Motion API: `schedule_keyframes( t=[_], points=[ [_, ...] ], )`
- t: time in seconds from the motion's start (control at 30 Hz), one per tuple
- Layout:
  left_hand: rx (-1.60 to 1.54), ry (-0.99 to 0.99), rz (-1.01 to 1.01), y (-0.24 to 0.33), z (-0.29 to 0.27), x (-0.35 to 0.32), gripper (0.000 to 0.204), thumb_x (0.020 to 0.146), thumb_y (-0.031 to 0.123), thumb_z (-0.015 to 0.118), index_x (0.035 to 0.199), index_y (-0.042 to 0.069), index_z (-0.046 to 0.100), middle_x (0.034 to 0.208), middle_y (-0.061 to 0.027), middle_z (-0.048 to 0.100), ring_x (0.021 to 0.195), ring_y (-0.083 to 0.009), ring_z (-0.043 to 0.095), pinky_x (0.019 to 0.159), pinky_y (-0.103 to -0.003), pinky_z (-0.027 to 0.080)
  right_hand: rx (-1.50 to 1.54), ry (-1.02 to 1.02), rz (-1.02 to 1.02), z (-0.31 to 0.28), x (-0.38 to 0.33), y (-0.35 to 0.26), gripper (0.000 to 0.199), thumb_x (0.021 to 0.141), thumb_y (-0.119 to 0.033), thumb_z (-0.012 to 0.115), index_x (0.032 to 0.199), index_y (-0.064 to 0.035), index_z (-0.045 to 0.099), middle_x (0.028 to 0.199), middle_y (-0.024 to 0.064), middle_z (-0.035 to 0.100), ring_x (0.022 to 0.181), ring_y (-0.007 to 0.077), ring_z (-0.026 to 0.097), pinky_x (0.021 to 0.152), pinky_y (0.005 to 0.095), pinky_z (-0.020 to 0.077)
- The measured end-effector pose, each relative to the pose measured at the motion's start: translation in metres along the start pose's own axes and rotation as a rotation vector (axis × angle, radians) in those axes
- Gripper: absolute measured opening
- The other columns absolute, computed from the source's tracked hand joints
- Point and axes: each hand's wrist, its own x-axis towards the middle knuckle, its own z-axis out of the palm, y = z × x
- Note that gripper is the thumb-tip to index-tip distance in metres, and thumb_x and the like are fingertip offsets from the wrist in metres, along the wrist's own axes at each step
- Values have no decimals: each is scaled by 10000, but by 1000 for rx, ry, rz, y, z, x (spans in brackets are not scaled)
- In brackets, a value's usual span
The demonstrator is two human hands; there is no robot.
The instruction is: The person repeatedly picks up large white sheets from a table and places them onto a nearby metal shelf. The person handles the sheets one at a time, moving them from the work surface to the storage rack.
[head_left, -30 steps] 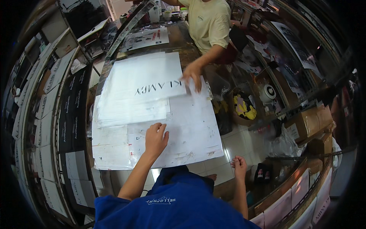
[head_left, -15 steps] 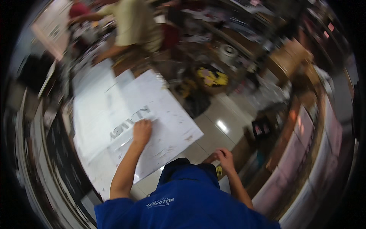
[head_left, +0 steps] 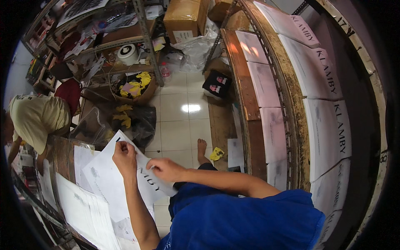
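Head: left hand's grip (head_left: 125,158) clamps a sheet (head_left: 109,175), right hand's (head_left: 168,170) unclear, at table (head_left: 63,162) beside tiled floor (head_left: 176,104).

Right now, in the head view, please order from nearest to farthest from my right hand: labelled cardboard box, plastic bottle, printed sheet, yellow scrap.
1. Printed sheet, at the right hand, extending left.
2. Yellow scrap, floor, ahead right.
3. Plastic bottle, farther ahead.
4. Labelled cardboard box, beyond the bottle.

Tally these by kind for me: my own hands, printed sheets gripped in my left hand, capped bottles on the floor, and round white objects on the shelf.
Left hand and right hand: 2
Printed sheet: 1
Capped bottle: 1
Round white object: 1
Total: 5
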Motion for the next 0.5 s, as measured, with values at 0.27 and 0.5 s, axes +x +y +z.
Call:
schedule_keyframes(
  t=[0.27, 0.5],
  points=[
    [23, 199, 172, -8, -12, -30, 106, 896, 63, 557, 887, -42, 547, 791, -85, 531, 724, -166, 484, 688, -285, 422, -240, 529, 42, -264, -23, 38, 150, 824, -9, 536, 931, -22, 640, 882, 18, 623, 835, 90, 559, 745, 241, 461],
    [556, 195, -86, -122, -33, -88, 334, 873, 308, 638, 963, -13, 616, 930, -214, 603, 811, -282, 571, 757, -414, 482, -726, 1271, 411, -538, -172, 178, 121, 751, -93, 532, 815, -64, 631, 719, 18, 577, 677, 125, 540, 639, 275, 452]
  ],
)
